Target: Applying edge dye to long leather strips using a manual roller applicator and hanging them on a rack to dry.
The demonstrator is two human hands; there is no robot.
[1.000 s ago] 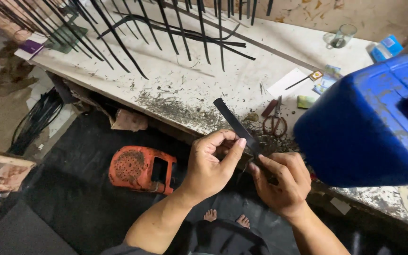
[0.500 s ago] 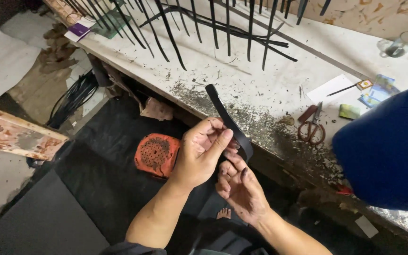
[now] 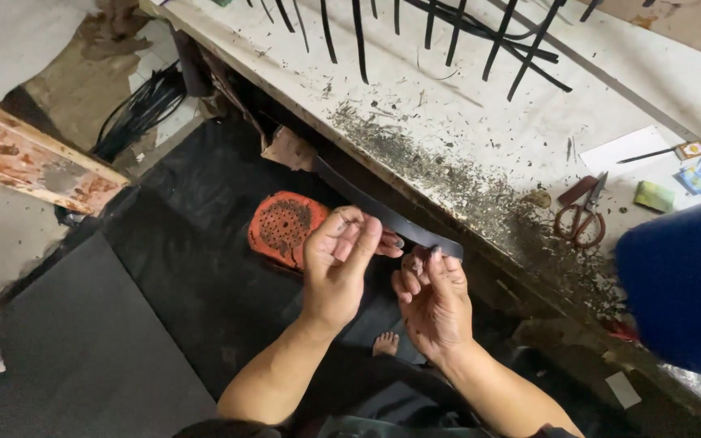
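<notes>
One head-worn camera looks steeply down, close over both hands, toward the workbench (image 3: 480,122) edge, seemingly tilted.

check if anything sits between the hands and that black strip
Nothing visible does. The left hand pinches the black strip midway along, and the right hand has its fingers at the strip's near end, in front of the workbench.

The light was uneven: the pale workbench (image 3: 480,122) across the upper part of the frame was brightly lit from above, almost washed out near the upper right edge. The black floor mat (image 3: 107,341) in the lower left stayed dim and showed little detail. Both hands were evenly lit and fairly sharp. The blue container (image 3: 683,284) at the right edge looked soft and blurred.
</notes>
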